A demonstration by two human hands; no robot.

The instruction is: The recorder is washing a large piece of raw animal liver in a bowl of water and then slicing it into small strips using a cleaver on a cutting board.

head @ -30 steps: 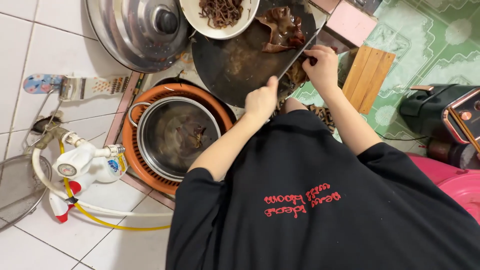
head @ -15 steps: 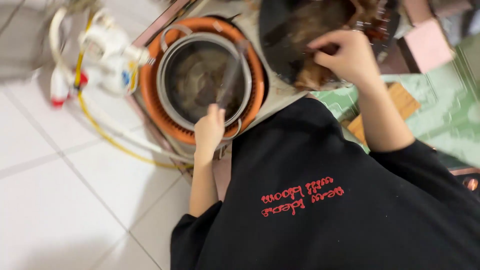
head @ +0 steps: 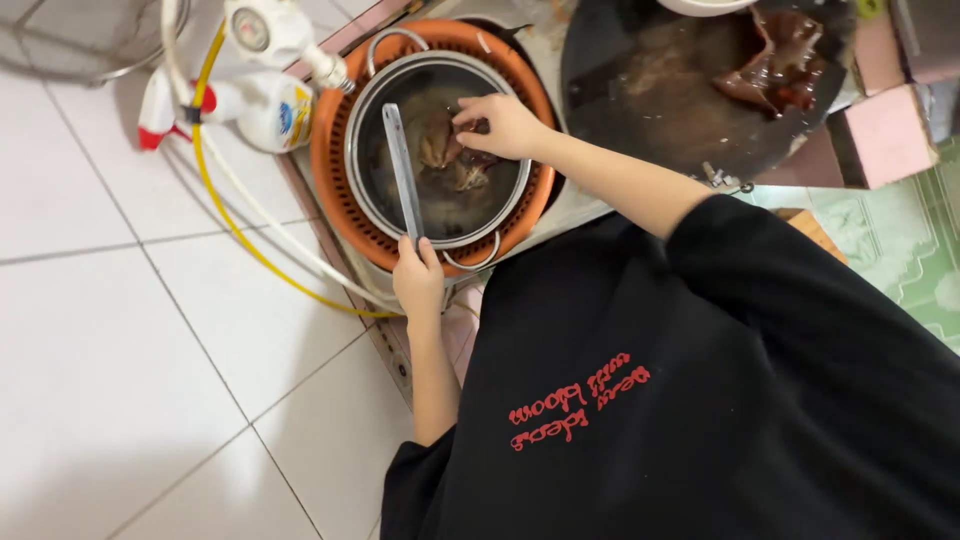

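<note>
Steel pot [head: 372,190] mouth: tongs [head: 403,172] span 6 to 11 o'clock; right hand [head: 503,125] fills 1 o'clock; open gap toward 4 o'clock.

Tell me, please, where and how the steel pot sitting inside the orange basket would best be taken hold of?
Probably by its two loop handles. The steel pot has one at the far rim and one at the near rim, both standing clear of the orange basket. Come from above, one hand on each. The knife lies across it, held by the left hand; the right hand reaches inside.
</note>
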